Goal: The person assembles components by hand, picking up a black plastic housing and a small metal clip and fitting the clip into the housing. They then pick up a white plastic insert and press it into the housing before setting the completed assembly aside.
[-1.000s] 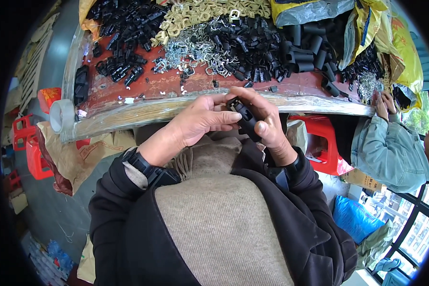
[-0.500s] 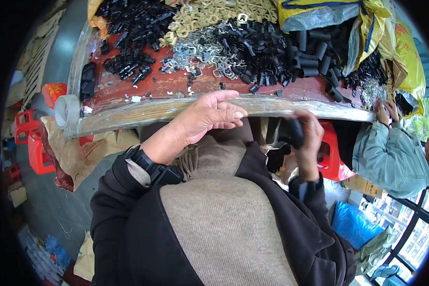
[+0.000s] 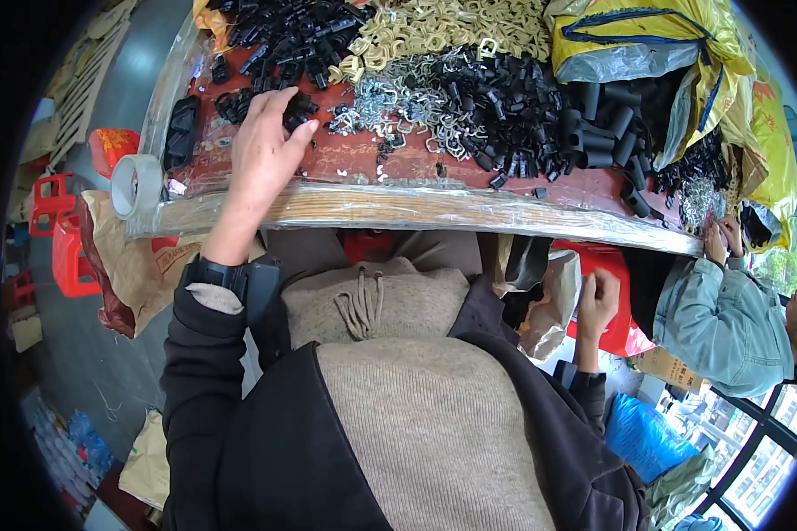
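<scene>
My left hand reaches over the table, its thumb spread from the fingers. Its fingertips are at a small group of black plastic parts, partly hidden behind them; nothing shows in its grasp. Low on the right, off the table's front edge, is my right hand. Its fingers are curled in and no object shows in them. Beside it hangs an opened paper bag with a dark inside. Silvery metal hooks and more black parts lie in heaps to the right of my left hand.
A wooden strip under clear tape edges the red table. Beige rings, black tubes and yellow sacks lie at the back. A tape roll stands at the left corner. At right, a co-worker's hands handle small parts.
My left hand has moved left and forward, from the table's front edge to the black parts. My right hand has lowered, and the dark object it held no longer shows in it.
</scene>
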Tool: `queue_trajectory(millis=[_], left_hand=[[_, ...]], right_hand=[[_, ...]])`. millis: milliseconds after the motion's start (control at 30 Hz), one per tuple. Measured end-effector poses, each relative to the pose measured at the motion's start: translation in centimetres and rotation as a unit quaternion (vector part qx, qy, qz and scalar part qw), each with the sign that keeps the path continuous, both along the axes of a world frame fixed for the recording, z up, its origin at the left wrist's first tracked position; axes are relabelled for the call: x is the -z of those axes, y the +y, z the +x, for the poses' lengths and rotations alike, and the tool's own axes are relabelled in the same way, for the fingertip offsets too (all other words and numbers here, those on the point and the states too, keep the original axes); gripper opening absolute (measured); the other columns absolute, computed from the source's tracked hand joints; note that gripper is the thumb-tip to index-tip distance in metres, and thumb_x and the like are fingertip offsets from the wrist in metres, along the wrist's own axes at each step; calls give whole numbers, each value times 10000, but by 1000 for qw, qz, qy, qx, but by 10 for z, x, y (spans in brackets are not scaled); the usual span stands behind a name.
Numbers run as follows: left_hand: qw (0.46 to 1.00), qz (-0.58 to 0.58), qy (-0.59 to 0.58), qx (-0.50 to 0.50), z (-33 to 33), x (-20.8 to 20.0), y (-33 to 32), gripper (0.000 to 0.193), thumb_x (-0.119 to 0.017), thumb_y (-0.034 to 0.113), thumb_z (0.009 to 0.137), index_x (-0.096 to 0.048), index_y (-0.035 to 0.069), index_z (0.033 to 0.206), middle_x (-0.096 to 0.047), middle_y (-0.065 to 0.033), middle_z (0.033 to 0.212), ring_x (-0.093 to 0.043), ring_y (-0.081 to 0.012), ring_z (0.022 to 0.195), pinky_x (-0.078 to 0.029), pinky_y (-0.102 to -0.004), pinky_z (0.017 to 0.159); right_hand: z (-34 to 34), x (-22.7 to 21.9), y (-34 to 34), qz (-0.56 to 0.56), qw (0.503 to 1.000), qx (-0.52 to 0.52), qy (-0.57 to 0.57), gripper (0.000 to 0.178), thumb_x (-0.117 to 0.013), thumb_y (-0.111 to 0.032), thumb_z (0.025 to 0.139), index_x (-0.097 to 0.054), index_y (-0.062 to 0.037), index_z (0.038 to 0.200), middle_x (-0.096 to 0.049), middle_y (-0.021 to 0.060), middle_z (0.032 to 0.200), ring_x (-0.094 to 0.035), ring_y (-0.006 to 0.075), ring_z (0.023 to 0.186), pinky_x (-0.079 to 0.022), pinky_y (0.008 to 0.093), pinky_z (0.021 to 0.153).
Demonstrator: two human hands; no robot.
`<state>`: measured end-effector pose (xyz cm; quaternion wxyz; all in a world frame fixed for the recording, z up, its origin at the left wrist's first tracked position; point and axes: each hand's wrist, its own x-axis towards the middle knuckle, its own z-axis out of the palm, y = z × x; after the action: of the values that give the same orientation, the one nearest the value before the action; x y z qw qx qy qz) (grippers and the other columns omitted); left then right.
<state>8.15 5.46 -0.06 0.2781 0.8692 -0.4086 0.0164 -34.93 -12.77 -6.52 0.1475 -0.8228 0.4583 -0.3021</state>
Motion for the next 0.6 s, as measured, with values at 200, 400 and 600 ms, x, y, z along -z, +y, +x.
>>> queue_trajectory(millis=[200, 400, 600], left_hand=[[992, 82, -79, 49, 17, 25, 8, 349, -590, 190, 701, -518, 49, 1012, -544, -120, 848, -552, -258, 683, -449, -335, 639], [996, -48, 65, 47, 15, 13, 7, 264, -560, 122, 735, -528, 31, 981, -554, -116, 840, -570, -241, 675, -458, -307, 583], [809, -273, 521, 2, 14, 10, 12, 175, -515, 43, 753, -504, 14, 925, -556, -101, 832, -592, -207, 709, -487, -256, 571]], right_hand=[[140, -52, -2, -10, 971, -234, -49, 137, -558, 60, 668, -545, 10, 795, -548, 104, 785, -539, 213, 743, -416, 268, 677], [252, -43, 13, -74, 896, -437, -4, 107, -591, -35, 662, -562, -47, 764, -525, 79, 727, -517, 255, 672, -412, 327, 594], [312, -21, 19, -91, 891, -437, 78, 60, -521, -93, 706, -506, -63, 756, -482, 102, 692, -525, 305, 650, -424, 382, 543]])
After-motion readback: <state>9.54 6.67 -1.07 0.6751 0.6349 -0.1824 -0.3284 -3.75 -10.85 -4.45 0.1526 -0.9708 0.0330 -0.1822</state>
